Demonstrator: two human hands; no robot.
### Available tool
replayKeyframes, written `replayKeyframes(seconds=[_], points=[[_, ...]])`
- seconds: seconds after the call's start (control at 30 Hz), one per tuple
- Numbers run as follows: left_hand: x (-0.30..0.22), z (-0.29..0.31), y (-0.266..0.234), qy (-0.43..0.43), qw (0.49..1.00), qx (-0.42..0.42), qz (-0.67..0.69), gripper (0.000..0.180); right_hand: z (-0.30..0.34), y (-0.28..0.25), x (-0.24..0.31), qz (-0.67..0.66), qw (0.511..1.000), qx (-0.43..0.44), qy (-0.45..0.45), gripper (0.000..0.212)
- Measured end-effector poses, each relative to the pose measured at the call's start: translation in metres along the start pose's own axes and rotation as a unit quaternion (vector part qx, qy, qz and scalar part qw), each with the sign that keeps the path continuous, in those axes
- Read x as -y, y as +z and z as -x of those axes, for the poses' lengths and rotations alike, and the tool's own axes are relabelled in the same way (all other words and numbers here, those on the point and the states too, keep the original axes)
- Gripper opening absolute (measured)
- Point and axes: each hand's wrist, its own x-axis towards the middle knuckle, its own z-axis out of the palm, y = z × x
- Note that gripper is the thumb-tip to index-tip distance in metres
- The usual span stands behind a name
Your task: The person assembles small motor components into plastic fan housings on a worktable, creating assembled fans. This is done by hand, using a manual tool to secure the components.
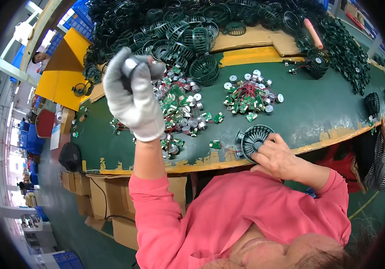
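Observation:
My left hand (134,98), in a whitish-grey work glove, is raised over the left part of the bench. Its fingers are closed around a small silver motor (130,66), only part of which shows. My bare right hand (275,157) grips a dark round fan housing (254,134) with slatted ribs at the bench's front edge, fingertips over its centre. Thin red wires run from the housing's left side to a small green circuit board (215,144) on the bench. Behind and beside my left hand lies a pile of silver motors with green boards (185,110).
A second cluster of wired motors (250,94) lies mid-bench. Heaped dark fan housings (197,39) fill the back, with small dark parts (347,54) and a pink-handled tool (313,33) at right. Cardboard boxes (111,197) stand below the left edge. Another person's striped sleeve (383,168) shows at far right.

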Motion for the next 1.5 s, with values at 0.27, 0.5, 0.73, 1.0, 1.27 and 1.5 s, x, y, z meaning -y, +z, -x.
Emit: replayKeyframes(seconds=[0.27, 0.5, 0.73, 1.0, 1.27, 1.5], points=[[-0.028, -0.057, 0.029, 0.144, 0.989, 0.013, 0.009, 0.035, 0.0, -0.004, 0.0, -0.018, 0.996, -0.082, 0.011, 0.043], [-0.015, -0.003, 0.015, 0.074, 0.988, 0.019, -0.134, 0.037, 0.0, -0.011, -0.01, -0.008, 0.994, -0.102, 0.04, 0.038], [-0.016, 0.064, -0.01, -0.17, 0.979, 0.014, -0.107, 0.037, -0.002, -0.013, -0.013, -0.001, 0.993, -0.113, 0.042, 0.04], [-0.044, 0.129, 0.004, 0.018, 0.869, 0.415, -0.268, 0.039, -0.027, -0.015, 0.016, -0.139, 0.98, -0.13, 0.053, 0.07], [-0.033, 0.14, 0.013, -0.047, 0.837, 0.462, -0.291, 0.05, -0.013, -0.024, 0.008, -0.031, 0.983, -0.092, 0.154, 0.033], [-0.01, 0.141, 0.008, -0.131, 0.765, 0.563, -0.283, 0.07, -0.017, -0.021, -0.005, 0.066, 0.99, 0.046, 0.118, 0.03]])
